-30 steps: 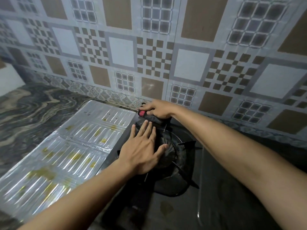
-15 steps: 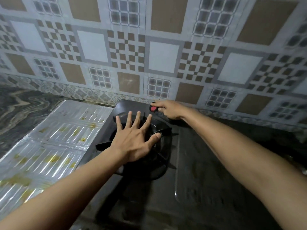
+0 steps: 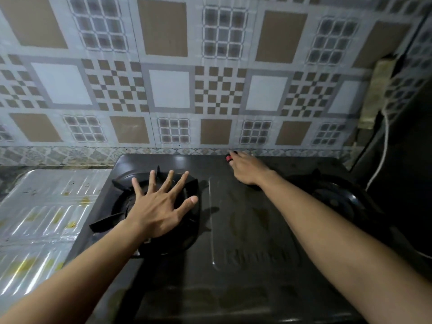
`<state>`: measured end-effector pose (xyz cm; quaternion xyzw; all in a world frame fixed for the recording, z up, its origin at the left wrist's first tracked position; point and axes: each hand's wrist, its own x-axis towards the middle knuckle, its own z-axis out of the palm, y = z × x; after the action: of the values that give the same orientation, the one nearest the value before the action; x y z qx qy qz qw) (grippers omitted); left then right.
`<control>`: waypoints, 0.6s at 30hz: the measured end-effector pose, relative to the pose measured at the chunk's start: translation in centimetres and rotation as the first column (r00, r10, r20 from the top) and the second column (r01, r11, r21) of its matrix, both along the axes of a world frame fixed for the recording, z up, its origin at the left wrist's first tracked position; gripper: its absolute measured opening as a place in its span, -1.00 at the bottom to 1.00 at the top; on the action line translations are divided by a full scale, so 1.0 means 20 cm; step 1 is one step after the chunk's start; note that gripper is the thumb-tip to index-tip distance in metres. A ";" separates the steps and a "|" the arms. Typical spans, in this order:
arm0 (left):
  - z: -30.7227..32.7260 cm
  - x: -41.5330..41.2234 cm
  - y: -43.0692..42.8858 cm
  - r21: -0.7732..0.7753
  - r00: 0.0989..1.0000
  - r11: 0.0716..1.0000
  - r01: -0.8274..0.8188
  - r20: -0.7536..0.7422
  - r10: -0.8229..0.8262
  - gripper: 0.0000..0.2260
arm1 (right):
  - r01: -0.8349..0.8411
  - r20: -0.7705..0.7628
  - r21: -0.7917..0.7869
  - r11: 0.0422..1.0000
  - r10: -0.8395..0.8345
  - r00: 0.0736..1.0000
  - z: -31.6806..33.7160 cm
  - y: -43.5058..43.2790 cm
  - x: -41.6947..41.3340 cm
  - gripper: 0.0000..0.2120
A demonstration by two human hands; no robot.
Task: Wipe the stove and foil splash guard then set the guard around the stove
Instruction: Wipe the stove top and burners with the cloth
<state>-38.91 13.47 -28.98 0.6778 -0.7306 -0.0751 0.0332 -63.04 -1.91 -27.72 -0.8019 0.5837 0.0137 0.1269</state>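
Left hand (image 3: 156, 206) open, fingers spread flat over left burner grate (image 3: 117, 183) of black stove (image 3: 245, 230). Right hand (image 3: 245, 168) at stove's back edge, curled around a small red-tipped object (image 3: 228, 157). Stained foil splash guard (image 3: 42, 213) lies flat on tabletop, touching stove's left side.

A patterned tile wall (image 3: 168, 90) is running behind everything — brown, white and checkered squares above a floral border strip (image 3: 58, 154) — while a white cord (image 3: 383, 146) is hanging down at the right and dark marbled counter (image 3: 9, 176) is showing at the left.
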 end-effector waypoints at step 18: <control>0.00 0.00 0.09 0.084 0.993 0.991 0.103 -0.061 -0.098 -0.34 | 0.278 0.050 -0.122 0.953 -0.274 0.961 -0.04 0.38 -0.03 -0.55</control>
<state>-38.82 15.17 -28.89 0.6387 -0.7585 -0.1278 0.0205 -63.56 5.71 -28.52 -0.7191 0.6875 -0.0543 0.0854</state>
